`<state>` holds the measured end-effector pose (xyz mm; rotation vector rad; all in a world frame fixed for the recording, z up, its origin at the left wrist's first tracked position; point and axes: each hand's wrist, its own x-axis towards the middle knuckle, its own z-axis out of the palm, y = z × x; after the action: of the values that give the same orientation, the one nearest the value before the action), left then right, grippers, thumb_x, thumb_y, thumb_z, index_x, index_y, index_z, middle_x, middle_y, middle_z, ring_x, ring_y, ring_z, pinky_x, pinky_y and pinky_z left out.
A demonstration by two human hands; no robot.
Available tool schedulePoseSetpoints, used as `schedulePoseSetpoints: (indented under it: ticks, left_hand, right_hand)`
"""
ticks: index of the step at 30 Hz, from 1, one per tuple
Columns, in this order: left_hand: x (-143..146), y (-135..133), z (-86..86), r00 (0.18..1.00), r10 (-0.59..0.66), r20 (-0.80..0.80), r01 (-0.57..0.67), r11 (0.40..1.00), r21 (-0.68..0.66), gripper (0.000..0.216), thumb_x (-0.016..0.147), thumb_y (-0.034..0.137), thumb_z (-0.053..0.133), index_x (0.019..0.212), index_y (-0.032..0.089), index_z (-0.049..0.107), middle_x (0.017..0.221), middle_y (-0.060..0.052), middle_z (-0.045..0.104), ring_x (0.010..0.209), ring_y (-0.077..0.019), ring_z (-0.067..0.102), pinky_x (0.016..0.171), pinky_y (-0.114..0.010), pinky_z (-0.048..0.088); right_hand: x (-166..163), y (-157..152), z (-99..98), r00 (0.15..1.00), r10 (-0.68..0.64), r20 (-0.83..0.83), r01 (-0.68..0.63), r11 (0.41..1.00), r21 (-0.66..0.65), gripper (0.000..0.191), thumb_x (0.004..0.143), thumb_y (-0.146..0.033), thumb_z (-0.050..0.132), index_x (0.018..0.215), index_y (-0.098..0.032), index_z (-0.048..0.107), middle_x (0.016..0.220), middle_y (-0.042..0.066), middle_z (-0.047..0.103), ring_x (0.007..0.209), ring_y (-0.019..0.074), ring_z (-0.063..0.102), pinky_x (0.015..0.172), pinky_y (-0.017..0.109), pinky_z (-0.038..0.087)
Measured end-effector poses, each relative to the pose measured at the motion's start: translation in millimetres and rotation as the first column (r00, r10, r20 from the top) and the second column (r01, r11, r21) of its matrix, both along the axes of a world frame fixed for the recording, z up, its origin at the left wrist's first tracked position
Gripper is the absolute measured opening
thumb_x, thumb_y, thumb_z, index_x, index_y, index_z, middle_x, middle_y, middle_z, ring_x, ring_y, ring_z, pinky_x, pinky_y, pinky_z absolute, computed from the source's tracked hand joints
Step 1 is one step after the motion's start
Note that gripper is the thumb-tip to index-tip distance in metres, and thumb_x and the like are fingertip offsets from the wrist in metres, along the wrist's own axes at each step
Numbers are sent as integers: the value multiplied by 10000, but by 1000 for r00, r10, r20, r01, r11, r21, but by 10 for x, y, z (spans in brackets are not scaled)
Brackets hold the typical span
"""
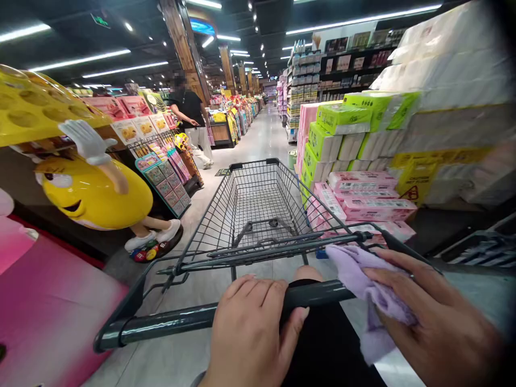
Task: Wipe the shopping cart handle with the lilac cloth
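Note:
My left hand (pixel 252 328) is wrapped around the dark grey handle bar (pixel 173 325) of a shopping cart, near the bar's middle. Over the bar's right part, my right hand (pixel 419 306) grips a crumpled light purple cloth (pixel 373 290). The cloth lies against the handle's right end and hides it, and part of it hangs below my fingers. Ahead of the bar stretches the wire basket (pixel 209 223) of the cart, with nothing visible in it.
A yellow mascot figure (pixel 97 193) stands at left beside candy racks (pixel 163 183). Green tissue packs (pixel 322 142) and pink packs (pixel 374 209) are stacked close on the cart's right. Farther up the aisle, a person in a black top (pixel 191 115) stands at left.

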<state>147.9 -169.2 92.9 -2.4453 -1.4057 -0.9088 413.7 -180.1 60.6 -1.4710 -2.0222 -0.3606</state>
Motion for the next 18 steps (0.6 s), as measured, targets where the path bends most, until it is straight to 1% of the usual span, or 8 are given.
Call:
schedulePoseSetpoints:
  ticks: [2, 5, 6, 8, 12, 14, 16, 18]
  left_hand:
    - [11, 4, -6, 1000, 16, -4, -16, 1000, 3, 176, 929, 368, 579, 1011, 243, 674, 858, 2, 742, 786, -216, 685, 856, -414, 511]
    - [13, 8, -15, 999, 12, -31, -12, 1000, 13, 195, 950, 366, 552, 1018, 235, 679, 878, -8, 749, 789, -214, 687, 853, -410, 518]
    - [7, 7, -20, 999, 8, -46, -7, 1000, 18, 207, 956, 371, 547, 1030, 231, 681, 886, -12, 751, 788, -213, 689, 857, -410, 519]
    - [-11, 1, -31, 997, 4, -73, -2, 1000, 23, 227, 961, 382, 549, 1061, 229, 683, 902, -15, 754, 800, -212, 694, 877, -413, 518]
    - [-28, -17, -43, 997, 9, -73, -7, 1000, 26, 235, 945, 382, 584, 1104, 238, 681, 939, -15, 759, 838, -211, 700, 930, -418, 504]
    - [-10, -16, -35, 998, 13, -65, -13, 1000, 11, 228, 942, 382, 592, 1096, 239, 680, 933, -16, 757, 828, -214, 695, 885, -410, 514]
    - [18, -5, -22, 998, 14, -64, -15, 1000, -21, 219, 953, 395, 577, 1063, 238, 683, 911, -20, 754, 805, -220, 690, 801, -396, 523]
    - [40, 13, -15, 998, 9, -68, -12, 999, -50, 228, 973, 405, 544, 1029, 233, 683, 888, -22, 751, 779, -223, 687, 740, -391, 520]
  right_hand:
    - [-103, -16, -2, 998, 60, -28, -58, 997, 55, 390, 853, -249, 514, 1224, -228, 630, 1438, 90, 560, 1244, 329, 572, 964, 506, 535]
    - [-394, -25, 50, 942, 334, -28, -330, 938, 107, 409, 803, -134, 495, 1174, -202, 652, 1372, 100, 612, 1270, 282, 577, 1002, 418, 542]
    - [-441, -18, 66, 921, 388, -40, -381, 917, 114, 411, 787, -108, 487, 1148, -203, 659, 1351, 96, 626, 1272, 269, 581, 1007, 397, 543]
    - [-387, 1, 74, 918, 385, -94, -376, 921, 104, 409, 769, -78, 483, 1108, -214, 666, 1316, 83, 647, 1243, 248, 603, 999, 372, 548]
    - [9, 19, 4, 975, 158, -159, -156, 987, 23, 332, 824, -169, 542, 1122, -242, 668, 1311, 76, 644, 1168, 275, 638, 934, 405, 567]
    - [48, 4, -16, 980, 91, -174, -87, 996, 31, 320, 835, -208, 559, 1135, -233, 669, 1316, 91, 640, 1151, 296, 645, 921, 429, 568]
    - [-87, -18, -6, 970, 168, -176, -155, 984, 82, 344, 815, -171, 549, 1132, -223, 672, 1318, 98, 643, 1166, 293, 645, 937, 425, 568]
    - [-271, -26, 14, 934, 327, -146, -311, 942, 125, 392, 773, -108, 520, 1113, -221, 680, 1317, 89, 652, 1218, 280, 628, 971, 402, 565]
